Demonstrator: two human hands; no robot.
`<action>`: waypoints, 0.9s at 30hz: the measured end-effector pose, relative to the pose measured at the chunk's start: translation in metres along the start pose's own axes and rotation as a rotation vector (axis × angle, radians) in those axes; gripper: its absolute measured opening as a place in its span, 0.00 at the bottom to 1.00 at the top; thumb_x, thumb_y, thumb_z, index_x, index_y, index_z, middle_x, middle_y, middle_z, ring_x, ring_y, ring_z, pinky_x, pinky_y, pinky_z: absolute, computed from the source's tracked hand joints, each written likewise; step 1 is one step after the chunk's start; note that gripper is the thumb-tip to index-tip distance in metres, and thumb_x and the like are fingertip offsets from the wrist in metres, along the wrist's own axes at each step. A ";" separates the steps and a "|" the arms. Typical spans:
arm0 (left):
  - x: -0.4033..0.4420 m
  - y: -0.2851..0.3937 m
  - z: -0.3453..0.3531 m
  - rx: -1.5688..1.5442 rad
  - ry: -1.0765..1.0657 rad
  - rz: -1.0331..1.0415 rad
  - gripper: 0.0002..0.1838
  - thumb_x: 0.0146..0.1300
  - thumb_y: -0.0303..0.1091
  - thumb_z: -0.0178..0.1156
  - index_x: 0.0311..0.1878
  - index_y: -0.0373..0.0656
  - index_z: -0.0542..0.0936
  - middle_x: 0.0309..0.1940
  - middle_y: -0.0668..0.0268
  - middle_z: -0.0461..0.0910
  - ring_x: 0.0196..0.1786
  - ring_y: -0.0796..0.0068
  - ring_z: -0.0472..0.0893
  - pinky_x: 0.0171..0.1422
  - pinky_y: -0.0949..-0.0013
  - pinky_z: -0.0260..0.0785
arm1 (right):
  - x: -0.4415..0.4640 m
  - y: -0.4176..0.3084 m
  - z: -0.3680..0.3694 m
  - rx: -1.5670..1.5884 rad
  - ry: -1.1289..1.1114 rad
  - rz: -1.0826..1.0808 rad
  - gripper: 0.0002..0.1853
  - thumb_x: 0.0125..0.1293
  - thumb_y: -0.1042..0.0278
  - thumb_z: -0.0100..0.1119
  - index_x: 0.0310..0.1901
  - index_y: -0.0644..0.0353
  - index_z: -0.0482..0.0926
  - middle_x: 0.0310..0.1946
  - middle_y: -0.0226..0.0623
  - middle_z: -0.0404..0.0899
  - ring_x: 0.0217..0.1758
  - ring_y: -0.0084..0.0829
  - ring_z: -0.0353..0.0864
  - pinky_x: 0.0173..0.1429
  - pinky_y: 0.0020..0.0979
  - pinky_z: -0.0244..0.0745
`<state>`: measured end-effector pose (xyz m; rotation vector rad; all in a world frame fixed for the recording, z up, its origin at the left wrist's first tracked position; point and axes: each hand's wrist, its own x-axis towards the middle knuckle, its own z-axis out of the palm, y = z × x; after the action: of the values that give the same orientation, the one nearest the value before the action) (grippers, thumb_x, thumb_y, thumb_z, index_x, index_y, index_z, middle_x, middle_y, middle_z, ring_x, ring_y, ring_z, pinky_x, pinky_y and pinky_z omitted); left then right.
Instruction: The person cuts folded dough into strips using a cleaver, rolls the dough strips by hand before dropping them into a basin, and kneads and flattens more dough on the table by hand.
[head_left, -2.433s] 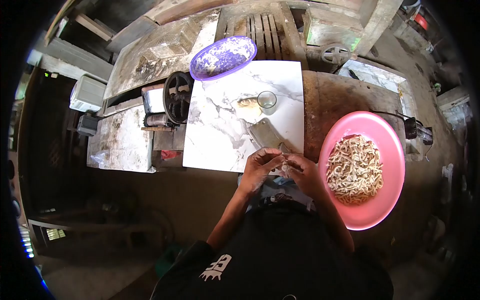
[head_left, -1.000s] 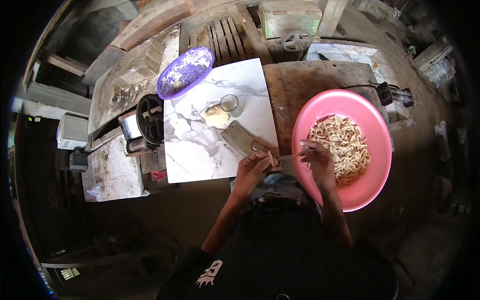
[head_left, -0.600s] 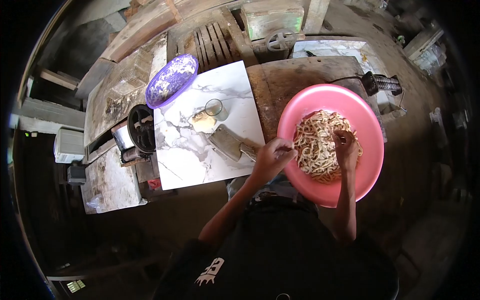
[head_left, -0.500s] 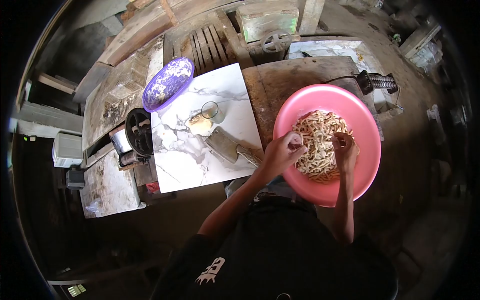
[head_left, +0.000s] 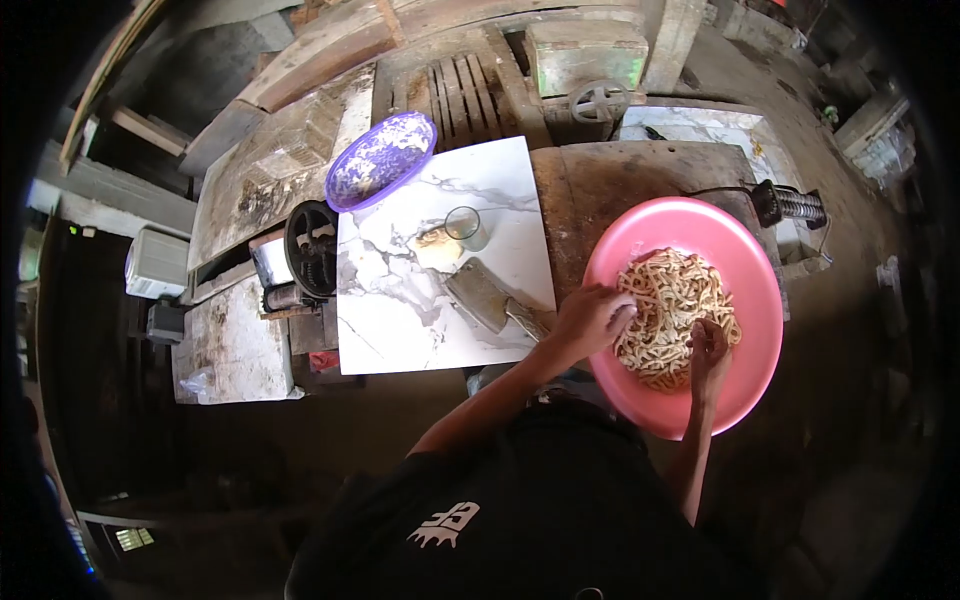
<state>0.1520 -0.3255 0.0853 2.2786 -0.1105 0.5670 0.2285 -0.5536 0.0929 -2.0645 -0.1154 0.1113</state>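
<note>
Dim floor (head_left: 350, 425), 2 hands (head_left: 590, 318) over pink basin (head_left: 755, 285) — grips unclear

Pale strips (head_left: 672, 318) heaped in pink basin (head_left: 757, 335)

Marble-patterned tabletop (head_left: 385, 335), clear glass (head_left: 466, 229), cleaver (head_left: 478, 295), purple basin (head_left: 410, 178)

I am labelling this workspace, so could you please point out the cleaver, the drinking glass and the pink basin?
Cleaver (head_left: 478, 296): head view, on the flat of its blade.
Drinking glass (head_left: 468, 230): head view, on its clear side.
Pink basin (head_left: 752, 278): head view, on its bare inner wall.
</note>
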 end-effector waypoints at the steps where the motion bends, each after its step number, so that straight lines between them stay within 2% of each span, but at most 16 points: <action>1: -0.010 -0.006 -0.008 -0.041 0.118 -0.087 0.08 0.64 0.32 0.59 0.44 0.42 0.81 0.34 0.57 0.83 0.37 0.56 0.82 0.40 0.56 0.74 | -0.003 -0.006 0.003 -0.007 -0.014 -0.016 0.12 0.70 0.66 0.58 0.45 0.67 0.81 0.29 0.34 0.80 0.33 0.22 0.79 0.37 0.27 0.74; 2: -0.021 -0.013 -0.018 -0.081 0.237 -0.172 0.07 0.66 0.34 0.58 0.43 0.44 0.82 0.31 0.57 0.82 0.34 0.56 0.82 0.38 0.58 0.74 | -0.008 -0.013 0.007 -0.003 -0.022 -0.019 0.12 0.70 0.66 0.58 0.45 0.67 0.81 0.29 0.34 0.80 0.33 0.22 0.79 0.37 0.27 0.74; 4: -0.046 -0.026 -0.046 -0.145 0.282 -0.473 0.09 0.68 0.36 0.56 0.41 0.42 0.81 0.32 0.56 0.83 0.33 0.54 0.82 0.36 0.56 0.73 | -0.019 -0.032 0.017 0.093 -0.137 -0.038 0.11 0.72 0.67 0.55 0.46 0.67 0.80 0.29 0.30 0.78 0.32 0.19 0.76 0.37 0.25 0.72; 6: -0.084 -0.071 -0.065 0.106 0.311 -0.563 0.13 0.70 0.40 0.54 0.38 0.40 0.81 0.31 0.57 0.83 0.30 0.54 0.82 0.34 0.55 0.73 | -0.032 -0.042 0.036 0.302 -0.258 -0.019 0.10 0.73 0.67 0.54 0.48 0.64 0.79 0.29 0.29 0.77 0.32 0.18 0.74 0.37 0.23 0.71; 8: -0.096 -0.083 -0.105 0.214 0.265 -0.907 0.16 0.71 0.41 0.53 0.37 0.38 0.80 0.31 0.55 0.83 0.30 0.52 0.82 0.35 0.56 0.74 | -0.048 -0.077 0.056 0.380 -0.433 -0.077 0.08 0.74 0.70 0.52 0.48 0.63 0.78 0.28 0.28 0.78 0.29 0.16 0.74 0.34 0.20 0.71; 10: -0.125 -0.133 -0.130 0.269 0.238 -0.970 0.15 0.71 0.42 0.52 0.42 0.39 0.80 0.33 0.54 0.83 0.35 0.51 0.83 0.40 0.56 0.75 | -0.062 -0.102 0.079 0.395 -0.663 -0.011 0.09 0.73 0.70 0.54 0.48 0.65 0.78 0.31 0.33 0.80 0.33 0.21 0.78 0.39 0.23 0.75; 11: -0.133 -0.148 -0.139 0.289 0.339 -0.902 0.14 0.70 0.41 0.53 0.45 0.40 0.79 0.37 0.52 0.83 0.40 0.51 0.82 0.45 0.56 0.74 | -0.066 -0.110 0.094 0.392 -0.669 -0.014 0.09 0.73 0.70 0.54 0.48 0.65 0.78 0.31 0.33 0.80 0.33 0.21 0.78 0.39 0.23 0.75; 12: -0.140 -0.163 -0.147 0.309 0.438 -0.834 0.13 0.68 0.39 0.54 0.48 0.40 0.78 0.42 0.51 0.82 0.45 0.50 0.82 0.49 0.55 0.74 | -0.068 -0.114 0.112 0.193 -0.771 -0.136 0.12 0.71 0.69 0.56 0.51 0.66 0.77 0.36 0.38 0.80 0.39 0.27 0.79 0.43 0.29 0.76; 13: -0.143 -0.174 -0.159 0.396 0.424 -0.747 0.16 0.65 0.36 0.57 0.53 0.41 0.75 0.51 0.52 0.80 0.55 0.51 0.78 0.58 0.55 0.71 | -0.069 -0.113 0.127 -0.010 -0.865 -0.259 0.15 0.68 0.67 0.59 0.53 0.67 0.76 0.42 0.43 0.80 0.44 0.34 0.81 0.48 0.34 0.77; 14: -0.145 -0.185 -0.170 0.417 0.346 -0.761 0.19 0.62 0.34 0.59 0.56 0.41 0.74 0.60 0.53 0.75 0.61 0.49 0.73 0.63 0.56 0.68 | -0.073 -0.101 0.144 -0.014 -0.871 -0.265 0.15 0.68 0.67 0.59 0.53 0.67 0.76 0.42 0.43 0.80 0.44 0.34 0.81 0.48 0.34 0.77; 16: -0.151 -0.218 -0.180 0.476 0.239 -0.616 0.29 0.61 0.37 0.62 0.66 0.42 0.69 0.68 0.55 0.68 0.66 0.51 0.70 0.68 0.53 0.63 | -0.080 -0.073 0.184 -0.467 -0.650 -0.562 0.25 0.62 0.64 0.64 0.58 0.66 0.72 0.53 0.51 0.76 0.56 0.47 0.76 0.58 0.44 0.73; 17: -0.149 -0.223 -0.186 0.478 0.249 -0.621 0.29 0.61 0.37 0.62 0.66 0.42 0.69 0.68 0.55 0.68 0.66 0.51 0.70 0.68 0.53 0.63 | -0.079 -0.074 0.197 -0.575 -0.713 -0.434 0.31 0.58 0.62 0.66 0.61 0.64 0.69 0.56 0.54 0.72 0.61 0.54 0.71 0.62 0.49 0.69; 19: -0.142 -0.228 -0.190 0.505 0.015 -0.555 0.38 0.61 0.43 0.63 0.73 0.46 0.62 0.74 0.59 0.60 0.72 0.56 0.63 0.73 0.52 0.55 | -0.082 -0.074 0.216 -0.658 -0.671 -0.408 0.31 0.57 0.63 0.67 0.61 0.63 0.69 0.54 0.53 0.73 0.59 0.54 0.72 0.61 0.48 0.70; 20: -0.139 -0.230 -0.192 0.500 0.024 -0.558 0.38 0.61 0.43 0.63 0.73 0.46 0.62 0.74 0.59 0.60 0.72 0.56 0.63 0.73 0.52 0.55 | -0.082 -0.073 0.224 -0.738 -0.621 -0.372 0.31 0.56 0.63 0.68 0.60 0.63 0.69 0.53 0.52 0.74 0.58 0.54 0.72 0.61 0.47 0.70; 22: -0.135 -0.234 -0.196 0.550 -0.204 -0.601 0.42 0.62 0.48 0.61 0.76 0.50 0.56 0.76 0.64 0.55 0.75 0.62 0.58 0.76 0.54 0.49 | -0.079 -0.065 0.236 -0.726 -0.621 -0.363 0.31 0.55 0.64 0.69 0.60 0.63 0.69 0.52 0.52 0.73 0.58 0.54 0.72 0.60 0.48 0.70; 27: -0.138 -0.248 -0.212 0.541 -0.150 -0.472 0.36 0.62 0.53 0.61 0.72 0.53 0.65 0.69 0.64 0.66 0.69 0.62 0.65 0.72 0.56 0.53 | -0.083 -0.049 0.251 -0.737 -0.566 -0.330 0.34 0.52 0.65 0.71 0.61 0.61 0.68 0.52 0.53 0.74 0.57 0.55 0.73 0.59 0.49 0.71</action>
<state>0.0124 -0.0148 -0.0127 2.7348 0.5584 0.1835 0.1127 -0.3224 0.0191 -2.6451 -0.9625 0.5081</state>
